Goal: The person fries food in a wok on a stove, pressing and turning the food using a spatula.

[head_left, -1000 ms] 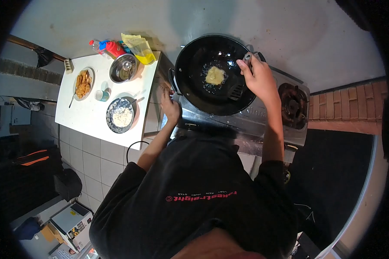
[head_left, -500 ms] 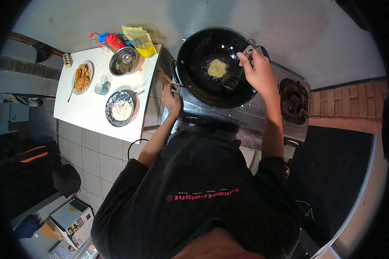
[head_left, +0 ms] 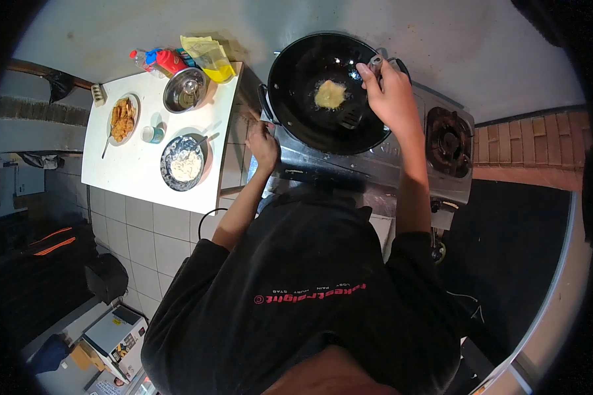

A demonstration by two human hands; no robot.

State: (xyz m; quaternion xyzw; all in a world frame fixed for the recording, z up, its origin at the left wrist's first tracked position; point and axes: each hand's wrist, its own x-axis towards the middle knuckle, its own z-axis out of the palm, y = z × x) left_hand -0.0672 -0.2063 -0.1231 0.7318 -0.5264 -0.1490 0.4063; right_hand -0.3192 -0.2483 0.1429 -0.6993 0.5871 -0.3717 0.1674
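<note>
My right hand is closed round the handle of a slotted spatula, whose dark blade rests inside the black wok. A pale golden piece of food lies in bubbling oil near the wok's middle, just beyond the blade. My left hand is at the stove's left edge, beside and below the wok's left handle. Its fingers are partly bent, and I cannot make out whether they touch or hold anything there.
A white table at left bears a bowl of white batter, a metal bowl, a plate of fried food, a cup, bottles and a yellow pouch. A bare burner is right of the wok.
The whole view has shifted, so wok and table appear higher. The spatula blade has moved slightly left and up within the wok, closer to the food. My right hand still grips it.
</note>
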